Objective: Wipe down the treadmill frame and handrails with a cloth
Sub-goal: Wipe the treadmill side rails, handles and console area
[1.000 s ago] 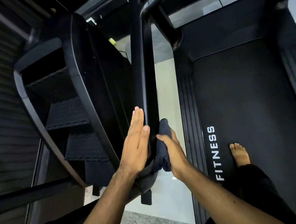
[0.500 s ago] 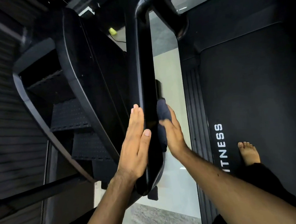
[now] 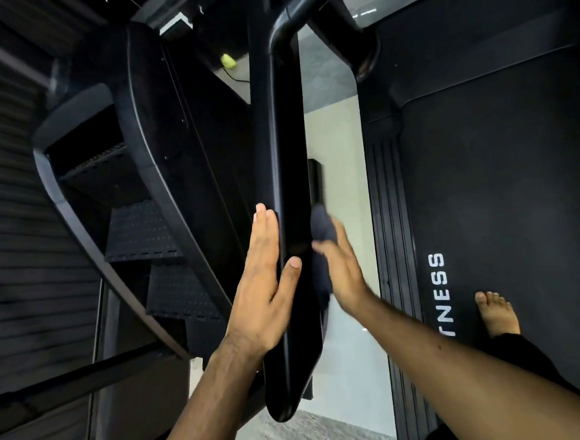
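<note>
Head view: handrail [image 3: 287,151] is a flat black bar. Its long axis runs from the free end low in frame, near you, up and away to the bend at the top, where a round tube joins it.

Left hand [image 3: 259,297]: fingers straight and together, palm flat on the bar's left flank, thumb lying across its top face. It holds nothing and looks like a brace.

Right hand [image 3: 345,271]: motion-blurred, fingers and thumb curled round the cloth [image 3: 320,228], pressing it onto the bar's right flank.

Cloth position: dark, bunched, touching the bar. It sits directly across the bar from your left fingertips, with its top edge about level with them and a tail hanging below your right palm.

Key relation: the bar is sandwiched between your two hands, and the cloth side is the right one. My read is that the stroke has to follow the bar's axis, up towards the bend or down to the free end. The right hand does the travel and the left just steadies.

Left flank and the free end: can't tell if they're wiped.

Counts:
- one cloth
- one handrail between the hands
- two hands
- one bare foot [image 3: 496,312] on the treadmill belt [image 3: 502,187]
- one stair machine [image 3: 162,180] to the left, three treads showing
- one small yellow-green object [image 3: 227,60] on the floor beyond
</note>
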Demonstrator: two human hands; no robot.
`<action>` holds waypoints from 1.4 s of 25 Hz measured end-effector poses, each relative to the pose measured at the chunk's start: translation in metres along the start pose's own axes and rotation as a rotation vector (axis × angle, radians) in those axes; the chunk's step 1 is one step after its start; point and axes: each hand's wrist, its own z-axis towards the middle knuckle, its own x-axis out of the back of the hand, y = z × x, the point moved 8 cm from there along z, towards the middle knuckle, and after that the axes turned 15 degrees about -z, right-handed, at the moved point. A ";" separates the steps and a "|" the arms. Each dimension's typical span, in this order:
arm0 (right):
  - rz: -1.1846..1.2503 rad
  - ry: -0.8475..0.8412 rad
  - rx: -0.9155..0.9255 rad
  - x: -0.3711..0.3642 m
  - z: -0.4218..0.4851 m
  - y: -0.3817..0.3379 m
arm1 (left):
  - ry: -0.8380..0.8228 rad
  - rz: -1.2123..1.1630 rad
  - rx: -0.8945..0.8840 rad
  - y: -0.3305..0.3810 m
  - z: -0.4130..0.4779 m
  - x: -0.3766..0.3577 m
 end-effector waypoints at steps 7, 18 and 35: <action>-0.036 0.024 0.002 0.001 0.025 -0.008 | 0.023 -0.019 0.071 0.005 0.022 0.003; 0.006 0.038 -0.034 0.002 0.082 -0.048 | 0.022 -0.037 0.039 0.020 0.080 0.017; 0.011 0.061 -0.003 -0.002 0.129 -0.087 | 0.009 -0.044 0.015 0.030 0.143 0.026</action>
